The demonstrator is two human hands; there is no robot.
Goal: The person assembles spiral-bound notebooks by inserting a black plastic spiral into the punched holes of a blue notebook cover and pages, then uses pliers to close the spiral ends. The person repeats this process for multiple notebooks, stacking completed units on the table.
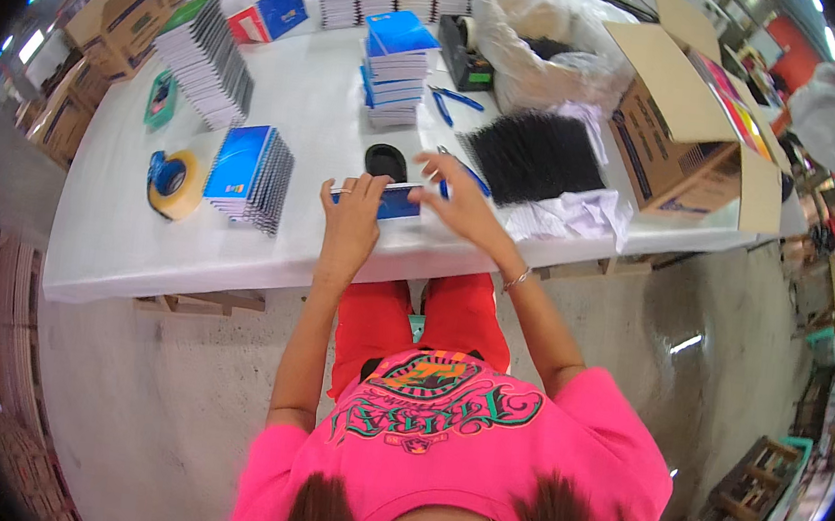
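A blue-covered spiral notebook (400,203) lies near the front edge of the white table, directly before me. My left hand (351,222) grips its left end, fingers over the top edge. Over its right end is my right hand (458,204), fingers raised and apart from the thumb; I see nothing held there. Whether the thumb touches the cover, I cannot tell. Just behind the notebook sits a round black dish (385,161). Blue-handled pliers (474,174) lie partly hidden behind my right hand. A second pair of blue-handled pliers (456,102) rests farther back.
Left of me stand a stack of blue notebooks (245,176) and a tape roll (175,185). Farther back are another notebook stack (396,66) and a green-topped stack (206,59). Black spiral coils (536,156), a plastic bag (549,47) and a cardboard box (664,149) occupy the right.
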